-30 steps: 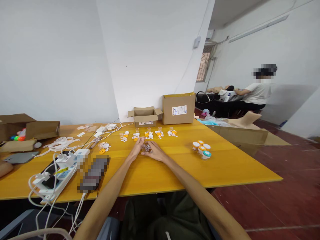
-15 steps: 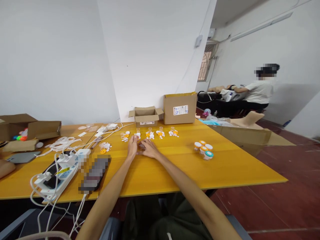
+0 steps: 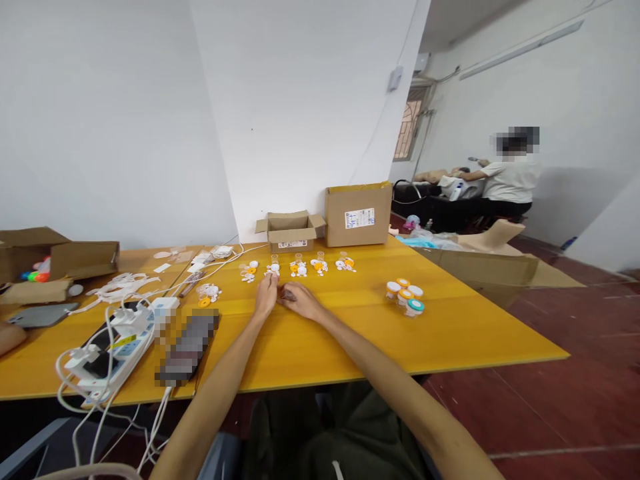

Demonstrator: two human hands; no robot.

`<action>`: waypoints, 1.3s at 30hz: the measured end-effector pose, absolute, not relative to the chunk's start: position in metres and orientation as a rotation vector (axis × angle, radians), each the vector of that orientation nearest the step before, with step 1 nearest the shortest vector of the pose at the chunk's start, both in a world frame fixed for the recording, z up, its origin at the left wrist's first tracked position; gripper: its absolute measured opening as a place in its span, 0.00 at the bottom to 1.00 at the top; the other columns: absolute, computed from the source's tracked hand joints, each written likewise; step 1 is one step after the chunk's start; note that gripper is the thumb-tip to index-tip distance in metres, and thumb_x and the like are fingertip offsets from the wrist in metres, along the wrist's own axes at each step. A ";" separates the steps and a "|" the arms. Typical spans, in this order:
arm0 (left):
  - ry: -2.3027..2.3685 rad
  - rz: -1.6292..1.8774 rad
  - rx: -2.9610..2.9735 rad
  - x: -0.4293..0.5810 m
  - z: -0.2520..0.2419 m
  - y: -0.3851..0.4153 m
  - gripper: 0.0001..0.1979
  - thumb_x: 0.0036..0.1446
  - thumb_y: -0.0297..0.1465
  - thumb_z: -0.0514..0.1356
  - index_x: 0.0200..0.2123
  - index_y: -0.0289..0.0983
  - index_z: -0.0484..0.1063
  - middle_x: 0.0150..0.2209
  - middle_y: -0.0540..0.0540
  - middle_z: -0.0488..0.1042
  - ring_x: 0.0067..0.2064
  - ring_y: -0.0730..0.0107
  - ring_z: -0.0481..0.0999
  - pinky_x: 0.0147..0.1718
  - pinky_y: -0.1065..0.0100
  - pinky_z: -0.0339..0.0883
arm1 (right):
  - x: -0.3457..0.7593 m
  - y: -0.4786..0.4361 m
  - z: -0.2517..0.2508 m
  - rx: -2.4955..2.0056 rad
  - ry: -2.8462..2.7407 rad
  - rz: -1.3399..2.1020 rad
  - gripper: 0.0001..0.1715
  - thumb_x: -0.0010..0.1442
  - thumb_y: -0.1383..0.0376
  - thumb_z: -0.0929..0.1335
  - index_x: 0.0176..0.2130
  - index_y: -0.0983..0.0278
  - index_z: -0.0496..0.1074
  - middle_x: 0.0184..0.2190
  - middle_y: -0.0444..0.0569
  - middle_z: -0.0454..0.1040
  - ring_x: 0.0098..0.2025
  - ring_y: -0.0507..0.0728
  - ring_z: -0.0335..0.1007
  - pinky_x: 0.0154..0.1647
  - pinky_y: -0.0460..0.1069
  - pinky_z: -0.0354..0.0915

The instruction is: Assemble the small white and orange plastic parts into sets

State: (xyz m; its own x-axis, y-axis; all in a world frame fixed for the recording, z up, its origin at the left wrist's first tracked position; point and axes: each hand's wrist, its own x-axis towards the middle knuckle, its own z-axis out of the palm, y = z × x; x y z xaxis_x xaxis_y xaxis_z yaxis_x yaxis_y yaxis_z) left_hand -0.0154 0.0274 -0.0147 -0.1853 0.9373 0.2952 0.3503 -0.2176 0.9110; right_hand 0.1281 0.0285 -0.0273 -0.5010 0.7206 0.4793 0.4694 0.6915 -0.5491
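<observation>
Over the table, my left hand [image 3: 267,295] and my right hand [image 3: 303,301] work close together. The fingers of my left hand are pressed together; what they hold, if anything, is hidden. My right hand curls round a small dark, partly see-through item [image 3: 287,294], too small to name. Just beyond the hands stand small groups of clear cups, white discs and orange rings, such as this clear cup [image 3: 321,256] and this orange ring [image 3: 319,267]. Off to the right sits a cluster of clear jars with white, orange and teal lids, among them a teal-lidded jar [image 3: 415,307].
An open carton [image 3: 293,235] and a closed carton [image 3: 358,217] stand by the wall. At left lie a phone [image 3: 189,350], a power strip [image 3: 125,350] with tangled cables, and another open box [image 3: 85,260]. Beyond the table's right edge, a person [image 3: 510,177] sits at work.
My right hand's fingers have curled in more, and the hands have come slightly apart. The view has shifted a little. The person in the background has raised a hand.
</observation>
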 end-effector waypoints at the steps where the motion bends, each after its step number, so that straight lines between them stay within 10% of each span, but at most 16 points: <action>1: 1.488 1.406 1.550 -0.015 -0.014 0.027 0.14 0.62 0.38 0.52 0.27 0.39 0.69 0.32 0.47 0.77 0.38 0.62 0.77 0.42 0.63 0.69 | 0.131 0.027 -0.028 -0.908 -2.189 0.455 0.03 0.55 0.67 0.71 0.32 0.61 0.72 0.34 0.46 0.75 0.40 0.56 0.70 0.44 0.49 0.64; 26: 1.357 1.076 1.989 -0.006 -0.014 0.014 0.17 0.64 0.45 0.50 0.34 0.40 0.72 0.37 0.46 0.76 0.43 0.62 0.74 0.48 0.61 0.67 | 0.231 0.013 -0.032 -1.360 -1.898 0.271 0.05 0.55 0.68 0.69 0.30 0.58 0.74 0.37 0.47 0.81 0.42 0.60 0.76 0.44 0.53 0.70; 39: 1.049 0.608 2.352 0.018 -0.022 -0.004 0.36 0.56 0.53 0.57 0.63 0.42 0.60 0.68 0.40 0.56 0.69 0.53 0.54 0.67 0.56 0.47 | 0.239 0.014 -0.026 -1.460 -1.850 0.309 0.01 0.53 0.65 0.71 0.30 0.59 0.74 0.35 0.49 0.80 0.40 0.61 0.77 0.42 0.52 0.69</action>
State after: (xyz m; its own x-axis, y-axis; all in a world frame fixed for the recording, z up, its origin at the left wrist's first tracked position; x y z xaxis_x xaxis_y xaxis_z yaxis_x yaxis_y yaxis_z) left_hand 0.0184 -0.0039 -0.0224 0.6052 0.7717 0.1956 0.5531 -0.5843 0.5938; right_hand 0.2388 0.0137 -0.0263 -0.0723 0.9133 0.4009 0.7333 0.3211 -0.5993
